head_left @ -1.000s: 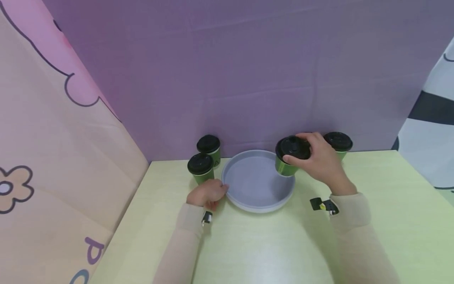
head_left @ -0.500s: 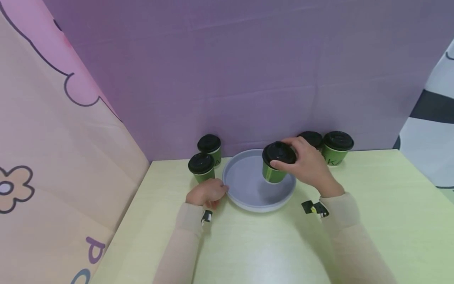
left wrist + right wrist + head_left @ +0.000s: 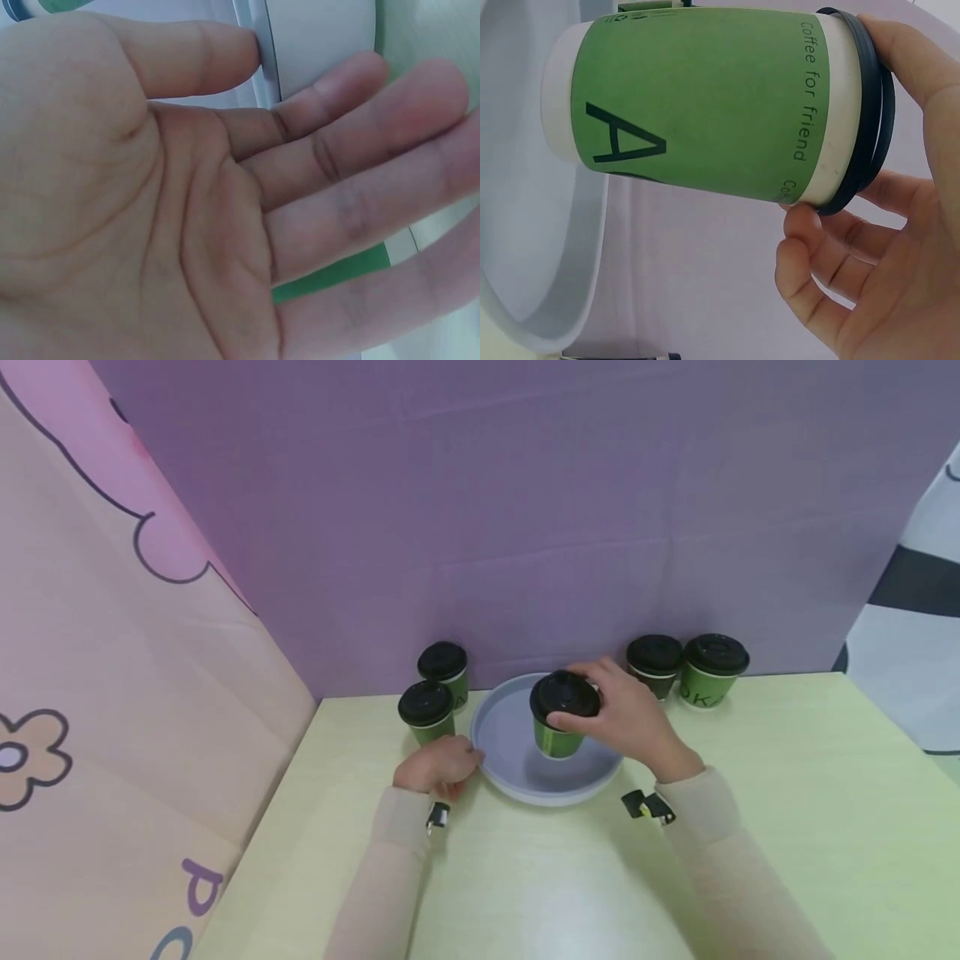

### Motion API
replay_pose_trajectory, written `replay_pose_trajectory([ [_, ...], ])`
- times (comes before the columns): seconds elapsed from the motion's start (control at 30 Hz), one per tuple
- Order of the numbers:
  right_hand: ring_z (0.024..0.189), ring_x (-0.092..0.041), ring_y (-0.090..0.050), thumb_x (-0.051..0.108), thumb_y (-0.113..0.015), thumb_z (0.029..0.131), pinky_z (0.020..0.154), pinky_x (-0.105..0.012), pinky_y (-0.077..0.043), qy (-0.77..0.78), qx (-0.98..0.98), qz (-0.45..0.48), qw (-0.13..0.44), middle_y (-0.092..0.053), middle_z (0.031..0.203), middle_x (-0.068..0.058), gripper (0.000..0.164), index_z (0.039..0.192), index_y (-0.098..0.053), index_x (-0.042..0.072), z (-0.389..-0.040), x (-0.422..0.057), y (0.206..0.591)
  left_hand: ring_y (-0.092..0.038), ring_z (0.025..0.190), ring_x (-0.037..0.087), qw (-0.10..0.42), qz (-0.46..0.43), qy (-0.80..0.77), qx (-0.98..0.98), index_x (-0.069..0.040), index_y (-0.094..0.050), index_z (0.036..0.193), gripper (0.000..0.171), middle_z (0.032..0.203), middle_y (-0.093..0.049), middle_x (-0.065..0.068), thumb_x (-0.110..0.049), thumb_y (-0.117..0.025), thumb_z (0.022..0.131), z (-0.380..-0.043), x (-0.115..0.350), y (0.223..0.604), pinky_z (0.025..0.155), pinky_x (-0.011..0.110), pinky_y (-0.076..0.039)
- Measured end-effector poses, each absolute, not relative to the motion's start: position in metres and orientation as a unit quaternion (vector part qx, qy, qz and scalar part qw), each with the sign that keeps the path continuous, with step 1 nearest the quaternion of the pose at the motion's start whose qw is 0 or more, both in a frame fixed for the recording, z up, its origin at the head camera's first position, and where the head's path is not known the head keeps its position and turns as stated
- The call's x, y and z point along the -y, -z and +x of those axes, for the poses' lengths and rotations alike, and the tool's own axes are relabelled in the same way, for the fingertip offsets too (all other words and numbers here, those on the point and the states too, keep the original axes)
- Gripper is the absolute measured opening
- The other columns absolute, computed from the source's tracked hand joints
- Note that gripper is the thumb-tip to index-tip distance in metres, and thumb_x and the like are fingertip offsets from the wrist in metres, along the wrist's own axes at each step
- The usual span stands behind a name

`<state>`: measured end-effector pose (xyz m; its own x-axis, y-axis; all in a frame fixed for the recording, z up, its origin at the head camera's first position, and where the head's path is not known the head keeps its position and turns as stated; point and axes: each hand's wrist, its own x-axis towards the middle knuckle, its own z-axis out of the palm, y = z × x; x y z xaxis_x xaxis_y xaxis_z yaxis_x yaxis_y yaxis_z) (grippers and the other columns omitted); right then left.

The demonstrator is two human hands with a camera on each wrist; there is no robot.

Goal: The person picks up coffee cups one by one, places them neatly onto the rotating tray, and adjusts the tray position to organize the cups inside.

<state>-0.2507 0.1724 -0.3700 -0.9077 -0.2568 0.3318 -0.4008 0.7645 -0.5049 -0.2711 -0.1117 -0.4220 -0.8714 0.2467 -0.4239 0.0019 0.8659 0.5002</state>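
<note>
My right hand (image 3: 633, 718) holds a green paper coffee cup (image 3: 557, 739) by its black lid, thumb and fingers around the lid's edge. The cup overlaps the middle of a round grey tray (image 3: 504, 764) in the head view. Up close in the right wrist view, the white base of the coffee cup (image 3: 697, 105) is beside the tray's wall (image 3: 585, 285). My left hand (image 3: 438, 764) is at the tray's left rim. In the left wrist view, its thumb (image 3: 217, 60) touches the rim, and the other fingers extend loosely past the outer wall.
Two lidded cups stand left of the tray, a front one (image 3: 429, 727) near my left hand and a rear one (image 3: 457, 689). Behind my right hand are a dark cup (image 3: 660, 683) and a green cup (image 3: 707, 687). A purple cloth (image 3: 525, 527) hangs behind the pale table (image 3: 525, 877).
My right hand has carried the coffee cup leftward and nearer to me, from the tray's right side to its middle. The left hand stays at the rim.
</note>
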Motion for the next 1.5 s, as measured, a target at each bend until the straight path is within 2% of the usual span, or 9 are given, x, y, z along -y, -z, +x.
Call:
replay_pose_trajectory([
  [0.3,0.116,-0.033,-0.064,0.060,-0.081,0.080,0.095,-0.053,-0.053,-0.282,0.932,0.199,0.111,-0.061,0.136,-0.011,0.082,0.142,-0.058,0.012,-0.252,-0.160,0.376,-0.068,0.068,0.028,0.241,0.073,-0.249,-0.935,-0.004,-0.064,0.097,0.040,0.078,-0.070,0.016,-0.036,-0.044,0.109,-0.273,0.111,0.424,0.067,0.041,-0.058],
  [0.53,0.100,-0.031,-0.068,0.060,-0.082,0.078,0.087,-0.050,-0.057,-0.261,0.932,0.222,0.119,-0.062,0.130,-0.011,0.081,0.141,-0.060,0.014,-0.250,-0.149,0.383,-0.069,0.068,0.029,0.241,0.071,-0.246,-0.936,-0.003,-0.065,0.096,0.042,0.077,-0.071,0.016,-0.037,-0.042,0.109,-0.274,0.111,0.424,0.067,0.041,-0.058],
  [0.73,0.118,-0.033,-0.064,0.059,-0.082,0.079,0.100,-0.052,-0.052,-0.258,0.929,0.242,0.112,-0.062,0.136,-0.013,0.080,0.140,-0.059,0.012,-0.250,-0.141,0.387,-0.070,0.068,0.028,0.237,0.076,-0.243,-0.938,-0.003,-0.066,0.092,0.045,0.078,-0.071,0.016,-0.037,-0.041,0.109,-0.275,0.111,0.425,0.067,0.040,-0.057],
  [0.8,0.119,-0.033,-0.064,0.059,-0.082,0.079,0.101,-0.051,-0.052,-0.256,0.928,0.244,0.113,-0.063,0.134,-0.013,0.080,0.140,-0.060,0.012,-0.251,-0.140,0.388,-0.070,0.068,0.027,0.235,0.079,-0.242,-0.938,-0.002,-0.067,0.089,0.047,0.077,-0.072,0.016,-0.036,-0.041,0.109,-0.276,0.111,0.425,0.067,0.040,-0.057],
  [1.1,0.107,-0.030,-0.066,0.060,-0.082,0.078,0.094,-0.049,-0.054,-0.246,0.929,0.245,0.132,-0.065,0.124,-0.011,0.080,0.139,-0.061,0.013,-0.251,-0.136,0.395,-0.070,0.067,0.027,0.233,0.082,-0.238,-0.940,-0.001,-0.067,0.087,0.050,0.077,-0.073,0.017,-0.035,-0.039,0.109,-0.277,0.112,0.426,0.066,0.039,-0.058],
  [1.5,0.101,-0.030,-0.067,0.056,-0.081,0.081,0.090,-0.049,-0.056,-0.269,0.921,0.256,0.121,-0.061,0.126,-0.012,0.080,0.142,-0.057,0.011,-0.252,-0.126,0.407,-0.071,0.067,0.028,0.228,0.079,-0.246,-0.939,-0.001,-0.066,0.090,0.048,0.078,-0.072,0.017,-0.035,-0.038,0.110,-0.278,0.112,0.429,0.067,0.042,-0.059],
])
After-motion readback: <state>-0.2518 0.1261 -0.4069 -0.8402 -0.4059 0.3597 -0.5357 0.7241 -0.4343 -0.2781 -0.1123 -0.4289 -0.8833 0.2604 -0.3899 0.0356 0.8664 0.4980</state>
